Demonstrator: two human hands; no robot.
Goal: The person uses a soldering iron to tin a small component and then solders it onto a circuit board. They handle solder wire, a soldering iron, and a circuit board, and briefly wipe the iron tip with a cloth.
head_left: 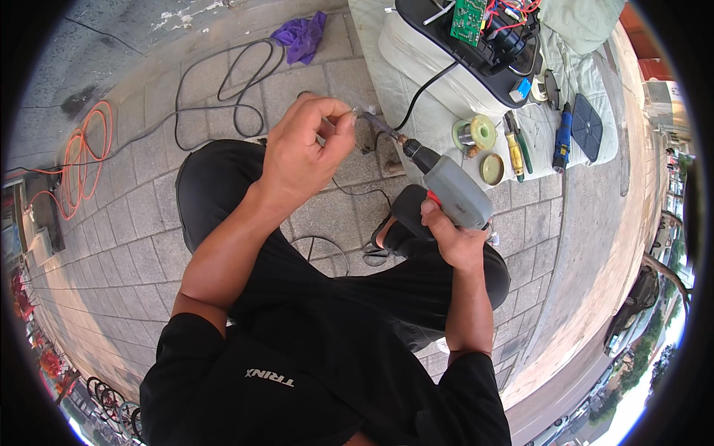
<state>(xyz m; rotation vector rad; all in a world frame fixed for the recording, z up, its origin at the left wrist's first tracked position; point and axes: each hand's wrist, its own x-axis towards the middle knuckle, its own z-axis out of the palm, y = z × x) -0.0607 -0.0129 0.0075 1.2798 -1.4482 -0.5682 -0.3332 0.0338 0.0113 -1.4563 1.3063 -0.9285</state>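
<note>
A grey soldering gun (pixel 460 189) with a red trigger is held in my right hand (pixel 454 244), its fingers closed round the grip. Its dark nozzle and tip point up and left, toward my left fingertips. My left hand (pixel 306 145) is closed in a pinch, thumb against forefinger, close by that tip. Whatever lies in the pinch is too small to name. Something dark shows just past the left knuckles, mostly hidden. Beyond the gun, a spool of solder (pixel 484 132) rests on a pale cloth, beside a small round tin (pixel 491 169).
A white appliance (pixel 416 58) with an opened black top bears a green circuit board (pixel 468 21) and loose wires. Right of it lie a yellow-handled screwdriver (pixel 515 154), a blue tool (pixel 564 141) and a black panel (pixel 584 128). Purple cloth (pixel 301 39) and an orange cable (pixel 108 130) lie on paving.
</note>
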